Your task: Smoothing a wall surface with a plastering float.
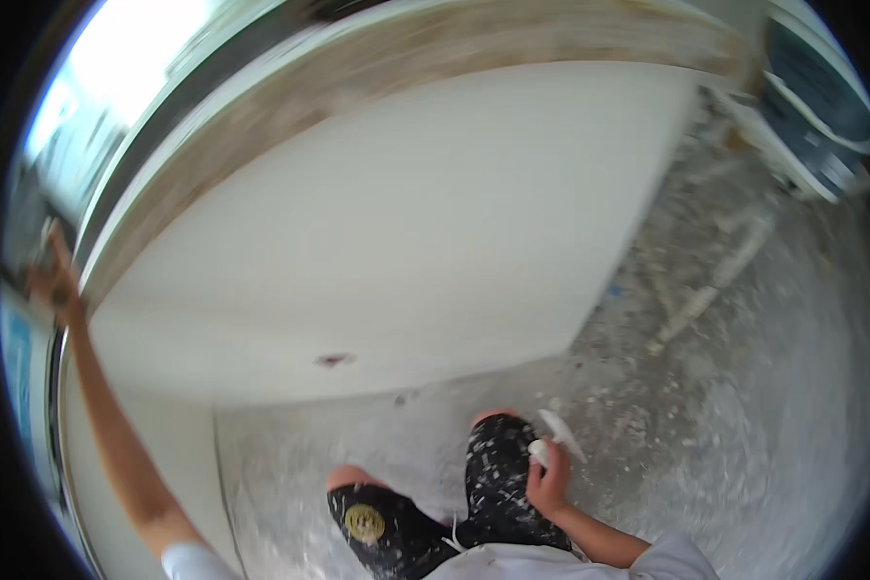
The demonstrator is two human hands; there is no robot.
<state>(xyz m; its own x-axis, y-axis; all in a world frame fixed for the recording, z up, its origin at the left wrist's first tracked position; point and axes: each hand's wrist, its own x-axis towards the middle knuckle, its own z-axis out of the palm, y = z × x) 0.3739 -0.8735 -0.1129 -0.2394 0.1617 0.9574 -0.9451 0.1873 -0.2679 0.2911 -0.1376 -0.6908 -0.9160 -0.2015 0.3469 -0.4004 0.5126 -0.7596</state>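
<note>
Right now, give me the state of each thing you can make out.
Left hand: outstretched at far left, too blurred to tell its grip
Right hand: closed
White tool: held in the right hand
Dark shorts: splattered white
White wall: marked with a dark reddish spot
Floor: dusty, littered

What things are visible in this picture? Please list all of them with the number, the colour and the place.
Wall surface: one, white, across the middle
Ledge: one, brownish, along the wall's top
Bright opening: one, white glare, upper left
Dark mark: one, reddish-brown, low on the wall
Floor: one, grey with whitish patches, below and right
Container-like object: at least one, blue-grey and white, upper right
Strip: one, pale, on the floor
Scrap: one, blue, on the floor
Hand tool: one, white, in the right hand
Shorts: one pair, black, white-spotted, bottom centre
Left hand: one, bare, blurred, far left
Right hand: one, bare, bottom centre-right
</note>
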